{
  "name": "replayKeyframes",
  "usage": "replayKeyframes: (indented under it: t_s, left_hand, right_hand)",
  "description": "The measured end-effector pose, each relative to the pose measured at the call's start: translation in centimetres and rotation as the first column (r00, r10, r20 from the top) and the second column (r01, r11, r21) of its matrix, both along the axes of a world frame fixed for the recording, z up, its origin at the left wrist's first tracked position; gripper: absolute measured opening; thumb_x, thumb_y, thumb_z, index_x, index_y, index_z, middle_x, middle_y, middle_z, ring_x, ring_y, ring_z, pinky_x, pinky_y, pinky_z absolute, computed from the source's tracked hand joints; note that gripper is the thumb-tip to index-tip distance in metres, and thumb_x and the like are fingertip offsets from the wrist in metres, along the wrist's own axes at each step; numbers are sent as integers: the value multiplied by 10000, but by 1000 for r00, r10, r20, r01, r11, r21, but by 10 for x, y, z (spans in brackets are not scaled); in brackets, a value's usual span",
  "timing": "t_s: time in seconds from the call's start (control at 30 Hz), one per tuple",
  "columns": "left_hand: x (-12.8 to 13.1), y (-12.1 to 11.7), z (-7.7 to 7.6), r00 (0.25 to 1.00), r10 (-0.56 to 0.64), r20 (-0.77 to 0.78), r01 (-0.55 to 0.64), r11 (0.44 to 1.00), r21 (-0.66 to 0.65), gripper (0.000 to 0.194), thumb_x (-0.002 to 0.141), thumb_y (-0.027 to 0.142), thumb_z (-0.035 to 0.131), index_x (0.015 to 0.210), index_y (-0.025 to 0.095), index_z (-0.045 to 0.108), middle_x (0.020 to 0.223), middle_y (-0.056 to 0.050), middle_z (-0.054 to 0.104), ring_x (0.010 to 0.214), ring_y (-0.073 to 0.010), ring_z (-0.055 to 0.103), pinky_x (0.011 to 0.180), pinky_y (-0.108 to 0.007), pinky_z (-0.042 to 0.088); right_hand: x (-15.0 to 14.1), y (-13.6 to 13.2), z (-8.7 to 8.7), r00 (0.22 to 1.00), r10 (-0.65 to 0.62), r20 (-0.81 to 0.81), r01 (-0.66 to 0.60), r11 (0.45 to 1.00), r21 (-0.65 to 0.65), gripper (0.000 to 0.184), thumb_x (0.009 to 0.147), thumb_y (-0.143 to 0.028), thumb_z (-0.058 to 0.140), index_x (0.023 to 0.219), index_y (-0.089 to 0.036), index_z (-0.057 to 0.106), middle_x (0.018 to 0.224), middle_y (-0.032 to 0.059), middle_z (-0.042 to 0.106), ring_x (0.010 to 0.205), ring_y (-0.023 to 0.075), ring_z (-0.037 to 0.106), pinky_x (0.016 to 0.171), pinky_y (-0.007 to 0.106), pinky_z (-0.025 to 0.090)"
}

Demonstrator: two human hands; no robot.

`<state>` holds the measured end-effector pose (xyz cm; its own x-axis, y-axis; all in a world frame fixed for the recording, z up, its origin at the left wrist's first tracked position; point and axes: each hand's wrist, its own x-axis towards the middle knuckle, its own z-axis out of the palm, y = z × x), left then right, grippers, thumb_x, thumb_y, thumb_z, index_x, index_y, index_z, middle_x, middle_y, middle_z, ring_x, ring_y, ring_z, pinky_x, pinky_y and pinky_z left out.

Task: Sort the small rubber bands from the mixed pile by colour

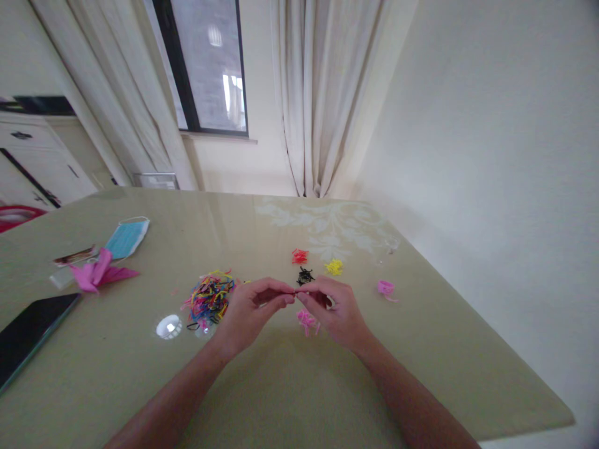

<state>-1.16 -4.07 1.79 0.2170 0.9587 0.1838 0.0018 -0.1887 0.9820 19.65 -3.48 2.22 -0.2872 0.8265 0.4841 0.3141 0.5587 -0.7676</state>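
One tiny reddish strand (296,294), too small to identify, sits above the middle of the surface (290,399), pinched between the closed fingertips of the left hand (248,312) and right hand (344,315). Nearby lie four single-colour piles of bands: red pile (300,256), black pile (305,275), yellow pile (334,267), pink pile (307,320). One mixed pile (210,296) lies leftward; one phone (35,330) lies at the left edge.

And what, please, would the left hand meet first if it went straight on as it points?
Probably the fingertips of the right hand, just ahead of the left hand; depth between them is unclear.
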Motion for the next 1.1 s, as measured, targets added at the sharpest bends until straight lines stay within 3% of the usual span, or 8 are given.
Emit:
replayKeyframes:
  t_s: [0.13,0.53,0.7,0.77,0.8,0.9,0.97,1.1]
  left_hand:
    - [-1,-1,1,999,20,-27,-18,998,66,115,873,279,769,934,193,816,858,-40,828,814,-165,778,767,-231,625]
    - [3,-1,-1,997,55,-47,-51,995,80,145,895,316,736,912,186,798,819,-38,814,784,-166,763,750,-248,621]
    - [-11,8,1,958,153,-242,-113,979,169,228,944,388,664,988,200,785,917,-51,810,838,-188,752,794,-289,605]
    - [-25,16,1,874,225,-429,-137,964,226,251,977,366,597,1043,206,779,1001,-68,806,900,-210,745,852,-329,591]
    - [-33,20,1,798,252,-547,-133,960,247,258,988,336,566,1052,206,779,1047,-79,801,958,-228,740,905,-357,575]
    - [-55,29,-2,474,284,-833,-120,959,258,287,977,236,530,1097,198,787,1138,-113,779,1100,-290,705,1010,-439,512]
    - [-64,32,-5,322,225,-920,-86,974,208,287,962,239,561,1131,193,788,1140,-122,777,1121,-320,694,1008,-459,500]
    - [-65,33,-6,245,177,-953,-71,984,164,268,948,261,600,1128,224,795,1121,-105,777,1111,-323,695,978,-442,496]
  right_hand:
    - [0,-1,1,1000,-3,8,3,1000,-3,167,959,-274,691,881,-172,798,645,-9,607,559,112,492,539,248,354]
    - [1,-1,2,999,-41,4,41,999,9,207,970,-329,700,841,-184,772,658,-8,622,571,118,495,548,253,362]
    - [14,11,1,986,-157,51,154,986,63,251,997,-364,657,860,-186,769,698,18,684,591,140,552,576,263,415]
    - [22,19,-4,961,-228,158,217,972,88,241,1000,-358,650,881,-186,770,725,30,709,610,155,585,600,272,433]
    - [25,23,-7,934,-260,244,242,965,101,227,1000,-346,649,894,-187,772,744,36,722,628,165,604,616,279,438]
    - [29,32,-17,800,-319,508,292,947,135,197,1011,-297,628,929,-198,777,823,51,755,722,198,667,674,295,450]
    - [25,35,-23,716,-338,611,314,937,151,208,1028,-289,602,956,-205,778,879,59,767,790,213,695,706,299,458]
    - [12,38,-26,632,-355,689,323,929,182,237,1053,-309,570,1007,-217,784,978,74,785,882,228,717,749,303,467]
